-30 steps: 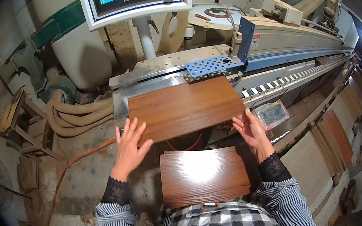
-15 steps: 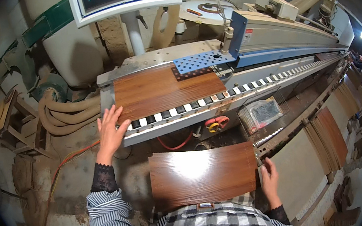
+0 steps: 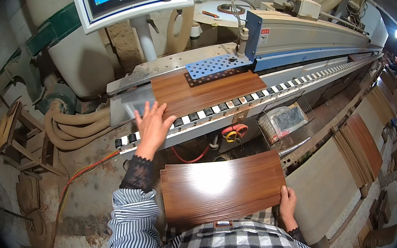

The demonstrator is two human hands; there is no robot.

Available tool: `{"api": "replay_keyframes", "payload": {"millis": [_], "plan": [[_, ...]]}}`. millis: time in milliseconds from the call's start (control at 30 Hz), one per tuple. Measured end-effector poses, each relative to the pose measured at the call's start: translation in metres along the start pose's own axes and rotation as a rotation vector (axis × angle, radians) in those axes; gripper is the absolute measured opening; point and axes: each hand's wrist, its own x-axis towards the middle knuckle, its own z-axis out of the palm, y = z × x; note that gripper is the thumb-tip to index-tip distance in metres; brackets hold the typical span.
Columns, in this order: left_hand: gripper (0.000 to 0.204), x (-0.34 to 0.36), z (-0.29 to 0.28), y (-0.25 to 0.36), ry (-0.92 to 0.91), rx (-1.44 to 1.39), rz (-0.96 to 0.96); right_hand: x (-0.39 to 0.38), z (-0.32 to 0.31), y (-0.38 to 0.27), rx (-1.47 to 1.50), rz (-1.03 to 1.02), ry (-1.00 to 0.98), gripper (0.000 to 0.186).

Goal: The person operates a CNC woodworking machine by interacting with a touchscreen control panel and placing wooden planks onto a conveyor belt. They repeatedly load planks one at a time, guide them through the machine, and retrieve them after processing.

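A brown wood-grain board (image 3: pixel 182 96) lies flat on the bed of a long machine, its far right part beneath a blue perforated guard (image 3: pixel 216 65). My left hand (image 3: pixel 153 127) is open, fingers spread, pressing at the board's left end beside the roller track (image 3: pixel 219 108). In front of my body rests a small stack of similar wood-grain boards (image 3: pixel 183 201), with a bright glare on the top one. My right hand (image 3: pixel 287 203) grips the stack's right edge, fingers curled over the top board; whether it holds one board or more cannot be seen.
A control panel (image 3: pixel 183 6) with a lit screen and red button stands behind the bed. Scissors with red handles (image 3: pixel 235 132) hang under the track, near a wire basket (image 3: pixel 286 120). Board stacks (image 3: pixel 357 150) lean at right; a wooden stool (image 3: pixel 20 140) and hoses (image 3: pixel 66 126) are left.
The board on the machine has slid right, further under the guard, with my left hand following it. My right hand has closed on the right edge of the stack.
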Motion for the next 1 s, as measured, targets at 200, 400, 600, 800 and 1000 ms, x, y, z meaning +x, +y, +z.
{"api": "replay_keyframes", "payload": {"millis": [200,400,600,800,1000], "plan": [[0.057,0.012,0.033,0.038,0.073,-0.075,0.085,0.015,-0.039,-0.003,0.456,0.241,-0.191,0.022],[0.050,0.005,0.020,0.035,0.094,-0.282,0.151,0.012,-0.060,-0.023,0.752,0.239,-0.430,0.042],[0.039,-0.030,-0.015,-0.005,0.124,-0.820,0.067,0.025,-0.056,-0.022,0.881,0.179,-0.434,0.044],[0.057,-0.101,-0.080,-0.007,0.004,-0.623,0.218,0.050,0.006,-0.099,0.969,0.146,-0.449,0.042],[0.064,-0.126,-0.082,-0.019,-0.073,-0.132,0.248,0.085,0.092,-0.157,0.856,0.178,-0.616,0.036]]}}
